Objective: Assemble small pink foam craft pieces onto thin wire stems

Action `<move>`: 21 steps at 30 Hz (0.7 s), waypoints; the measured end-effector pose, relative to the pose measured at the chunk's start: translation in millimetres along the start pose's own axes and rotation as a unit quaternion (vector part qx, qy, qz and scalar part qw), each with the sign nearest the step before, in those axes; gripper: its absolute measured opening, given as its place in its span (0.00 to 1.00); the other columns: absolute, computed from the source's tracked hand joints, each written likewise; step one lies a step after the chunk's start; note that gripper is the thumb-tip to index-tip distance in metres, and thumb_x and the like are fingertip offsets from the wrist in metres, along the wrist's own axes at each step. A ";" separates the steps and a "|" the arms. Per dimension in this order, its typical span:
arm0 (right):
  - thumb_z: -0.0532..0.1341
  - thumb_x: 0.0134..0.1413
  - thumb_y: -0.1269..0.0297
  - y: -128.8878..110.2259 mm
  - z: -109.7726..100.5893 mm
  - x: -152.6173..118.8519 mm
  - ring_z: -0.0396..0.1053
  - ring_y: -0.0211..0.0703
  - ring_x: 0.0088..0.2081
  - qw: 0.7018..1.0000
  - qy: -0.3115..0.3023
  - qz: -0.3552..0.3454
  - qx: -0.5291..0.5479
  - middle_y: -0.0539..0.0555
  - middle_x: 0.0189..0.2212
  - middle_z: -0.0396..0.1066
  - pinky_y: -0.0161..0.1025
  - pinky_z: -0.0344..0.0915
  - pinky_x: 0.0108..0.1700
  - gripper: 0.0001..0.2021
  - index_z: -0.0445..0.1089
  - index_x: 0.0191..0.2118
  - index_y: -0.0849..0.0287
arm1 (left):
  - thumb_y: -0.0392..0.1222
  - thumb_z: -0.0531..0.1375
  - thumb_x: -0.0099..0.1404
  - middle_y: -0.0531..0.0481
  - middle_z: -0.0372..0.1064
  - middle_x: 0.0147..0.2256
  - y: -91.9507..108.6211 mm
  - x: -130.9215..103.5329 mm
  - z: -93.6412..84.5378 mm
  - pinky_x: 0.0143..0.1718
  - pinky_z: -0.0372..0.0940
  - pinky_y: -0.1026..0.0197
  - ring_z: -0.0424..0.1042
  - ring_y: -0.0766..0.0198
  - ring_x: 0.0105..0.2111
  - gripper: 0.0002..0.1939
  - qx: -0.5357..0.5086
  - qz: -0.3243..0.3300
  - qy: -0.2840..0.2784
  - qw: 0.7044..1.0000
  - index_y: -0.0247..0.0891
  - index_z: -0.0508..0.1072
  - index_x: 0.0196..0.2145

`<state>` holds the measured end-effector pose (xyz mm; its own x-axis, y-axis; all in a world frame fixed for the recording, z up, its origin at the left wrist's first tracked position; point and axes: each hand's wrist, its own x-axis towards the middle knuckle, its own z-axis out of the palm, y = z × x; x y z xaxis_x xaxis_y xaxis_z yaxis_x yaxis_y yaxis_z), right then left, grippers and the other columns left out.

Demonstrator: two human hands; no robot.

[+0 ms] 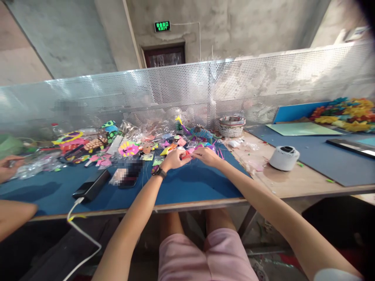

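Over the blue mat (205,187), my left hand (174,159), with a dark watch on its wrist, pinches a small red craft piece (186,155). My right hand (206,157) is closed just to the right, fingertips together close to that piece. What lies between those fingertips is too small to make out. Right behind both hands lie colourful foam scraps, among them a yellow piece (168,149) and a pink piece (181,141). A blue dotted craft figure (202,134) rests farther back.
On the left are a phone (131,175), a black power bank (92,185) with a white cable, and a pink flower cutout (128,148). Another person's hand (10,166) is at the far left. A basket (232,126) and white roll (284,158) stand right. A perforated metal panel (164,93) borders the back.
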<state>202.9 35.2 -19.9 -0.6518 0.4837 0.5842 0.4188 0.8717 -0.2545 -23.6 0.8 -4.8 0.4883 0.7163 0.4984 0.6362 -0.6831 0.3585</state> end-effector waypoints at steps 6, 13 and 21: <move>0.55 0.66 0.49 -2.5 2.2 2.0 0.69 0.38 0.27 0.991 0.044 0.085 0.090 0.53 0.24 0.75 0.34 0.58 0.32 0.25 0.75 0.24 0.60 | 0.51 0.59 0.65 0.51 0.69 0.24 8.7 2.0 3.6 0.27 0.53 0.63 0.63 0.67 0.24 0.15 -0.006 0.005 -0.019 1.000 0.36 0.76 0.32; 0.60 0.58 0.44 0.4 10.3 1.6 0.60 0.34 0.18 0.961 0.038 0.204 0.181 0.51 0.16 0.68 0.34 0.53 0.23 0.27 0.72 0.19 0.61 | 0.49 0.60 0.66 0.48 0.77 0.30 11.3 3.8 8.4 0.29 0.56 0.63 0.70 0.64 0.27 0.13 0.034 0.017 -0.019 0.999 0.40 0.81 0.34; 0.60 0.54 0.39 4.7 11.7 1.9 0.60 0.33 0.19 0.917 0.012 0.260 0.303 0.49 0.16 0.65 0.32 0.58 0.23 0.27 0.70 0.22 0.61 | 0.50 0.58 0.67 0.49 0.73 0.25 7.5 5.1 10.6 0.28 0.55 0.63 0.66 0.65 0.25 0.17 0.004 0.003 -0.002 1.000 0.36 0.78 0.28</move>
<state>196.2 41.2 -29.0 -0.4459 0.8509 0.2778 0.2352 0.4108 -0.8809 -10.0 0.8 -8.0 0.4943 0.7126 0.4978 0.6376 -0.6865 0.3496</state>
